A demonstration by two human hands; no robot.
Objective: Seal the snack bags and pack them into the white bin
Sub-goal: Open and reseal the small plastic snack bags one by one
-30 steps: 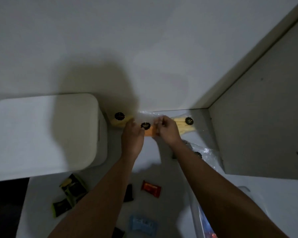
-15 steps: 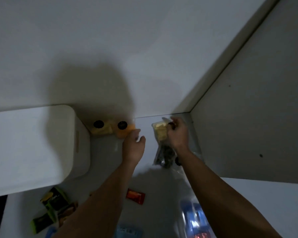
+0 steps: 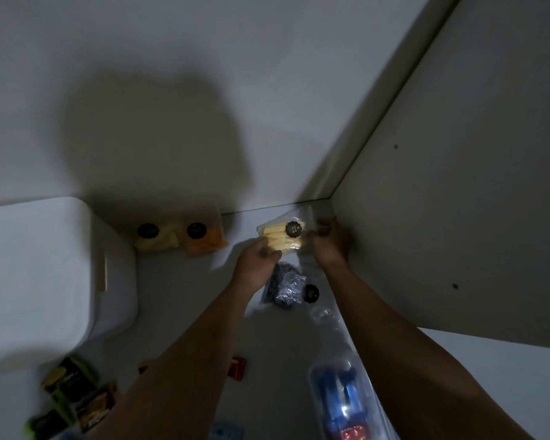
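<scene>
Clear plastic bag of pale yellow sticks (image 3: 280,238) is held up nr the back corner, betw both hands; left hand (image 3: 257,255) pinches its lower-left edge, right hand (image 3: 331,238) grips the open end. To seal well I'd press along the strip w/ air squeezed out. Two more bags, yellow (image 3: 154,238) & orange (image 3: 204,238), lie beside the white bin (image 3: 45,265); its contents can't be seen.

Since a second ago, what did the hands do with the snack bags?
The left hand let go of the orange snack bag, now lying by the yellow one near the white bin. The right hand lifted the pale-stick bag upright; both hands now hold it flat. The small snack packets stayed put.
</scene>
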